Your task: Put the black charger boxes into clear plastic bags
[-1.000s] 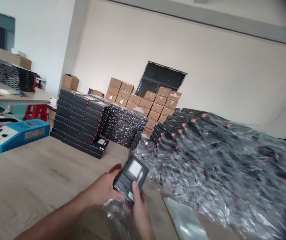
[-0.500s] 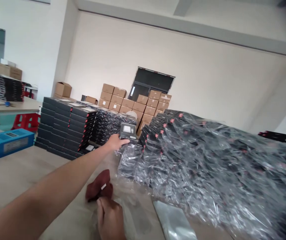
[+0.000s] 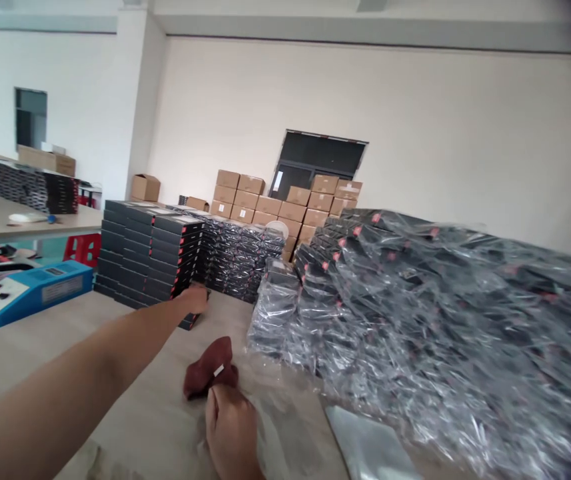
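Observation:
My left hand (image 3: 196, 300) reaches forward to the near right corner of the stack of flat black boxes (image 3: 138, 250). Its fingers are closed on a low black box (image 3: 190, 321), partly hidden behind the hand. Close to me, my right hand (image 3: 234, 427) is curled into a fist on the table; what it holds, if anything, is hidden. A dark red cloth item (image 3: 211, 368) with a small white tag lies just beyond that fist. Clear plastic film (image 3: 285, 430) spreads to the fist's right, with a silvery flat bag (image 3: 368, 443) farther right.
A large heap of plastic-wrapped black boxes (image 3: 415, 320) fills the right side of the table (image 3: 150, 373). A blue machine (image 3: 40, 290) stands at the left, near a red stool (image 3: 82, 250). Brown cartons (image 3: 265, 203) are piled by the back wall.
My left hand has moved left and down from the black box atop the nearest wrapped stack to the unwrapped black boxes. My right hand stays by the red cloth. The view has shifted and levelled.

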